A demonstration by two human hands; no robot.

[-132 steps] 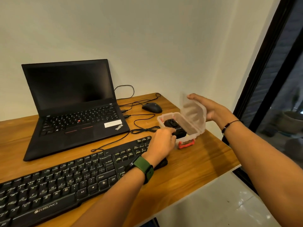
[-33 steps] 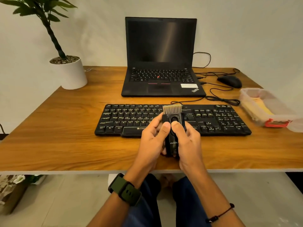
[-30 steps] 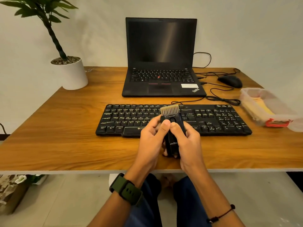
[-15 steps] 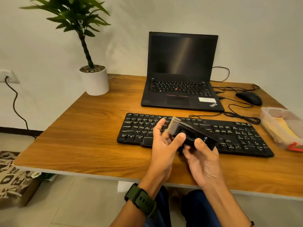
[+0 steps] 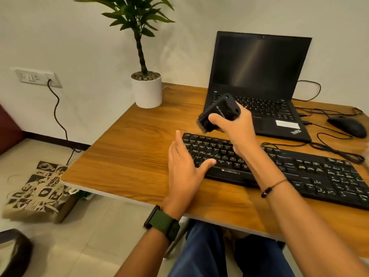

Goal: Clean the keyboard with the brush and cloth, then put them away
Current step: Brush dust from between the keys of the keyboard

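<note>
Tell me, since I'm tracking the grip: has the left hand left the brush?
Yes. The left hand now rests open at the keyboard's left end.

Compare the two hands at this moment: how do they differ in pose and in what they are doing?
The right hand is curled round the brush, bristles pointing down-left; the left hand is open and holds nothing. The right hand is raised above the keyboard; the left hand lies low at the keyboard's left end. The left wrist wears a green watch, the right a thin bracelet. Both are bare.
</note>
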